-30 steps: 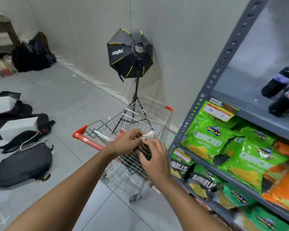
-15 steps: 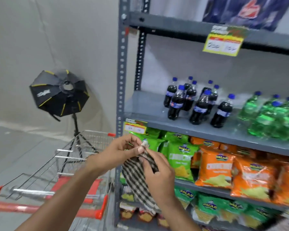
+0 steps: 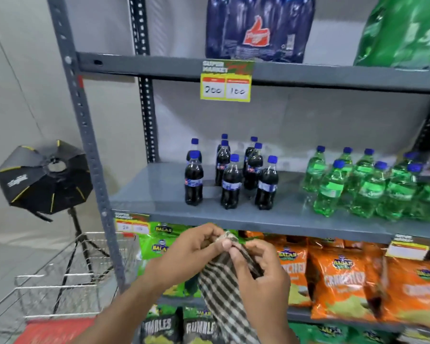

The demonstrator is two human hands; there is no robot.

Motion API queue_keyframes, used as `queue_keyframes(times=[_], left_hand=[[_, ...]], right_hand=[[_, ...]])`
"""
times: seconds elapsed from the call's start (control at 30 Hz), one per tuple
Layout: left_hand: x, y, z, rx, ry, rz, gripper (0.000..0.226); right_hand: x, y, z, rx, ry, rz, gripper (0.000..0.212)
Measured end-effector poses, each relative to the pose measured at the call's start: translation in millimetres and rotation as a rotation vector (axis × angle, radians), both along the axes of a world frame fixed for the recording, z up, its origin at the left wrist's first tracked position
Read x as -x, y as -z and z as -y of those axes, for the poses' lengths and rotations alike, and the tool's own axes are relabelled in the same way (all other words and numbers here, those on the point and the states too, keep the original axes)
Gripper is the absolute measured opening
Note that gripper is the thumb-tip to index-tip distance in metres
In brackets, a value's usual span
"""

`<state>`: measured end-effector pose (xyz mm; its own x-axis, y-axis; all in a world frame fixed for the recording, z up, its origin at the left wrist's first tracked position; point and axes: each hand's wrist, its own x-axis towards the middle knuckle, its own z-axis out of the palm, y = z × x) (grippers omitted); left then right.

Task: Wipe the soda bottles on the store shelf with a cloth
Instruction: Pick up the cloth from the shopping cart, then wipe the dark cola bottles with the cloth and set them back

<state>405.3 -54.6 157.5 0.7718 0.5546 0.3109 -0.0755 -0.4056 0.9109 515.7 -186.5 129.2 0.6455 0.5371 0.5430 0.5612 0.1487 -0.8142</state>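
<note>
Several dark cola bottles [image 3: 231, 182] with blue caps stand upright on the grey middle shelf [image 3: 159, 194]. To their right stands a group of green soda bottles [image 3: 365, 187]. Below the shelf edge, my left hand [image 3: 184, 254] and my right hand [image 3: 261, 276] both pinch the top of a black-and-white checked cloth [image 3: 221, 294], which hangs down between them. Both hands are in front of the snack shelf, apart from the bottles.
A wire shopping cart [image 3: 67, 276] stands at lower left beside the shelf post [image 3: 85, 135]. A black softbox light [image 3: 42, 177] on a tripod stands behind it. Green and orange chip bags [image 3: 338, 281] fill the lower shelves; wrapped bottle packs [image 3: 258, 28] sit on the top shelf.
My view has swung from the floor and cart to the shelf and come closer to the bottles. Both hands keep holding the checked cloth and have shifted their grip at its top.
</note>
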Motion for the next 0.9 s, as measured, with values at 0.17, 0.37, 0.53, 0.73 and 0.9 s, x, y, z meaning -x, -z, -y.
queue_keyframes(times=[0.17,0.37,0.53,0.73,0.9], left_hand=[[-49,-11,24,0.074,-0.048,0.114,0.011],[-86,-39,-6,-0.005,-0.25,0.206,0.008],[-119,-68,-72,-0.036,-0.456,0.195,0.051],[-146,-84,-114,0.063,-0.354,-0.005,0.039],[-143,-74,-122,0.067,-0.179,-0.054,0.042]], right_hand=[[-36,7,9,-0.015,-0.021,0.007,0.035],[-81,9,26,-0.059,0.011,0.001,0.047],[-100,9,39,-0.078,0.058,-0.03,0.044],[-108,8,47,-0.047,0.116,-0.08,0.043],[-106,5,43,-0.015,0.108,-0.134,0.043]])
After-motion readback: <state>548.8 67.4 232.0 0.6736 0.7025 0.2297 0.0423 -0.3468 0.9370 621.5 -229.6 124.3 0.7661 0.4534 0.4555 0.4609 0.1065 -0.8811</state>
